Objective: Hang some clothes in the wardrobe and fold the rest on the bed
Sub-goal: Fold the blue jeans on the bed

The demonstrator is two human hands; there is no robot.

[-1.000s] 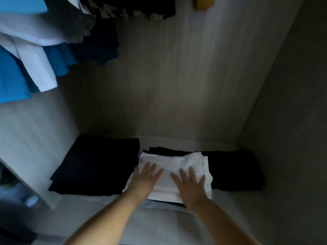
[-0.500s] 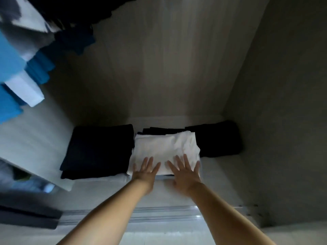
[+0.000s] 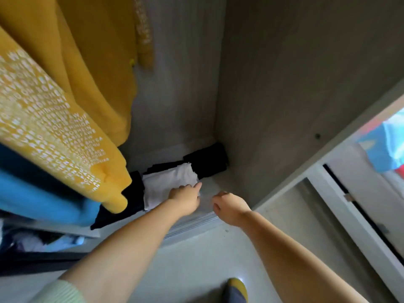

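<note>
A folded white garment lies on the wardrobe floor, on top of dark folded clothes. My left hand hangs over the white garment's near right corner, fingers relaxed, holding nothing. My right hand is to its right, above the bare wardrobe floor, fingers loosely curled and empty. A yellow printed garment and a blue one hang at the left. Another dark folded pile lies left of the white garment, partly hidden by the hanging clothes.
The wardrobe's side wall rises at the right, with its sliding-door track along the front edge. My foot in a yellow-toed sock stands on the pale floor. Bright coloured fabric shows at the far right.
Both hands have lifted off the white garment and drawn back toward me. The view has swung up and right, bringing the yellow hanging garment into sight.
</note>
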